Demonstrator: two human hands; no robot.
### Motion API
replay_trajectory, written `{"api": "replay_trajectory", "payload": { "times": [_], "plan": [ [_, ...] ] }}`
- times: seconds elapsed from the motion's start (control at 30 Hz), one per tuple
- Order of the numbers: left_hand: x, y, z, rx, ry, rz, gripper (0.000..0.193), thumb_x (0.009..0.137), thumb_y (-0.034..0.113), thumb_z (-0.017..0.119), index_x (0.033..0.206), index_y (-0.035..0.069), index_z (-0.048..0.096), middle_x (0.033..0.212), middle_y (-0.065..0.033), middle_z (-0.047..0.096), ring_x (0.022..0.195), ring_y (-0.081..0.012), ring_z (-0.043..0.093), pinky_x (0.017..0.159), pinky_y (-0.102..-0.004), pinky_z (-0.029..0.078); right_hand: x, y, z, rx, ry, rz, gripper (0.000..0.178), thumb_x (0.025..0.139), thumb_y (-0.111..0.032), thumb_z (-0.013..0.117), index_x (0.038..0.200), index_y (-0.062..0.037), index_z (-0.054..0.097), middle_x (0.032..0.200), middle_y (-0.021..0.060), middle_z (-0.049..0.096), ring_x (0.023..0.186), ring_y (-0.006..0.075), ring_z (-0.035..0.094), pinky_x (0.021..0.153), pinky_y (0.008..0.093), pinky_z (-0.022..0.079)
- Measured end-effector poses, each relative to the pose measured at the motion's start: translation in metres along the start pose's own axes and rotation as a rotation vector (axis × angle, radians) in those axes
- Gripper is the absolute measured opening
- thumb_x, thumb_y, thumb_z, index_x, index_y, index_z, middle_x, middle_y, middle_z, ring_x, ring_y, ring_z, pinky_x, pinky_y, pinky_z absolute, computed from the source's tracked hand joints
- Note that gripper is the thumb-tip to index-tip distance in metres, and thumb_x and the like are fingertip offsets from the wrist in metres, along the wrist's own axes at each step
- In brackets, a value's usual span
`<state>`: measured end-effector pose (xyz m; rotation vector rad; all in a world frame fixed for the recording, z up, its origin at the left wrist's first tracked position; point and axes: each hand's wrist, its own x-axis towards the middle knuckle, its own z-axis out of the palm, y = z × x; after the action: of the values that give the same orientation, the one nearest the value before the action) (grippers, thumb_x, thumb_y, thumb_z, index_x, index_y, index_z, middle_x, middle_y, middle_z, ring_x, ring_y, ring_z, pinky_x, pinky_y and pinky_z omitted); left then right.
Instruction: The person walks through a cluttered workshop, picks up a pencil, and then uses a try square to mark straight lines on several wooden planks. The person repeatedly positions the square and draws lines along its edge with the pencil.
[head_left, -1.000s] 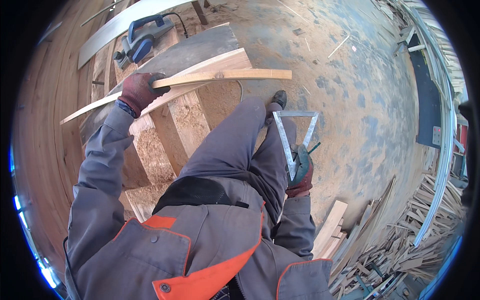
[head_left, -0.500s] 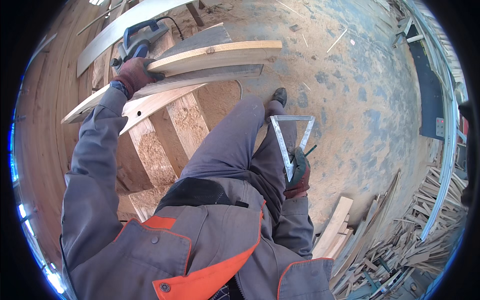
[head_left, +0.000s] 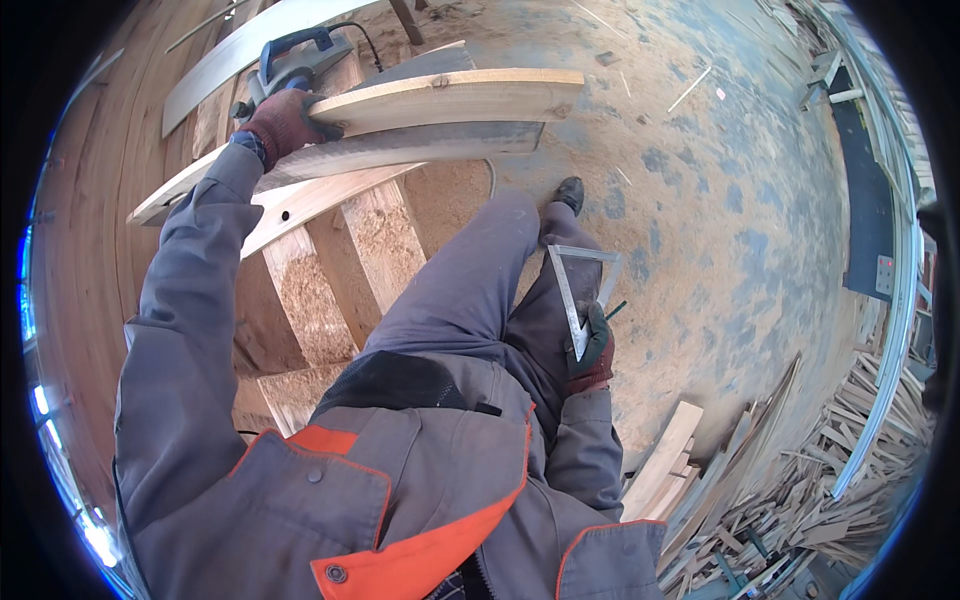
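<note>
My left hand [head_left: 290, 125], in a dark red work glove, is closed on a pale wooden board [head_left: 455, 98] standing on edge. A second board with a greyish face [head_left: 440, 142] lies right alongside it, below it in the picture. At my right thigh, my gloved right hand [head_left: 592, 350] grips a triangular metal try square [head_left: 568, 300] by its lower corner. A thin dark stick, perhaps a pencil [head_left: 617, 310], pokes out from the same fist. Just beyond my left hand sits a blue corded power tool [head_left: 300, 62].
Sawdust-covered slats [head_left: 310, 290] of a wooden stand lie under the boards. Long planks [head_left: 110, 200] extend along the left. The dusty floor [head_left: 680, 230] carries a few slivers. Scrap strips [head_left: 850, 440] are heaped at the lower right, near stacked offcuts [head_left: 665, 455] and a metal rail [head_left: 890, 340].
The try square has turned and tilted in my right hand. My left hand and its board sit slightly higher and further right in the picture, as the whole view has shifted a little.
</note>
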<state>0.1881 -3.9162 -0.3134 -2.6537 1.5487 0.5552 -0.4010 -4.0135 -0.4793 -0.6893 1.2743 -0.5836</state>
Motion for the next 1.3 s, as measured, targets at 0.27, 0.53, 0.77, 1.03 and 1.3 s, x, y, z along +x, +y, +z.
{"api": "replay_trajectory", "payload": {
  "times": [0.27, 0.53, 0.77, 1.03, 1.3],
  "plan": [
    [0.012, -0.009, 0.003, 0.018, 0.016, -0.003, 0.045, 0.071, 0.04, 0.09, 0.105, 0.013, 0.079, 0.095, -0.0131, 0.077, 0.092, -0.0336, 0.072, 0.084, -0.0426, 0.056, 0.002, 0.002, -0.002, 0.001, -0.052, 0.002, 0.035, 0.108, -0.034, 0.054, 0.106, -0.0019, 0.068, 0.066, 0.0026, 0.059, 0.041, 0.0116, 0.05, 0.037, 0.0248, 0.04],
    [0.005, -0.008, 0.004, 0.058, 0.064, -0.024, 0.057, 0.07, 0.051, 0.089, 0.108, 0.009, 0.079, 0.096, -0.0133, 0.076, 0.093, -0.0315, 0.072, 0.085, -0.0408, 0.057, 0.002, 0.001, 0.0, 0.021, -0.002, 0.046, 0.038, 0.106, -0.035, 0.058, 0.102, -0.0002, 0.073, 0.067, -0.0011, 0.06, 0.048, 0.009, 0.051, 0.043, 0.0235, 0.038],
    [0.015, -0.021, 0.008, 0.046, 0.045, 0.034, 0.058, 0.07, 0.05, 0.089, 0.11, 0.009, 0.078, 0.099, -0.0145, 0.076, 0.094, -0.0328, 0.071, 0.086, -0.0417, 0.057, -0.003, -0.001, 0.003, -0.018, 0.004, 0.034, 0.039, 0.106, -0.036, 0.057, 0.103, -0.001, 0.073, 0.067, -0.0004, 0.06, 0.047, 0.0095, 0.051, 0.042, 0.0242, 0.039],
    [0.01, -0.012, 0.009, 0.03, 0.126, 0.042, 0.058, 0.075, 0.056, 0.086, 0.111, 0.012, 0.079, 0.097, -0.0133, 0.077, 0.091, -0.0328, 0.072, 0.086, -0.0425, 0.056, -0.001, 0.001, 0.003, 0.011, -0.009, 0.019, 0.036, 0.107, -0.034, 0.056, 0.107, -0.0004, 0.069, 0.065, 0.0019, 0.06, 0.041, 0.0111, 0.05, 0.035, 0.0247, 0.038],
    [0.006, -0.008, 0.005, 0.042, 0.121, -0.019, 0.057, 0.074, 0.055, 0.086, 0.111, 0.011, 0.079, 0.101, -0.0141, 0.077, 0.097, -0.0336, 0.072, 0.087, -0.0428, 0.056, -0.001, 0.003, 0.0, -0.025, -0.014, -0.01, 0.034, 0.107, -0.033, 0.056, 0.107, -0.0014, 0.069, 0.066, 0.0019, 0.061, 0.042, 0.0109, 0.051, 0.036, 0.0248, 0.039]
  ]
}}
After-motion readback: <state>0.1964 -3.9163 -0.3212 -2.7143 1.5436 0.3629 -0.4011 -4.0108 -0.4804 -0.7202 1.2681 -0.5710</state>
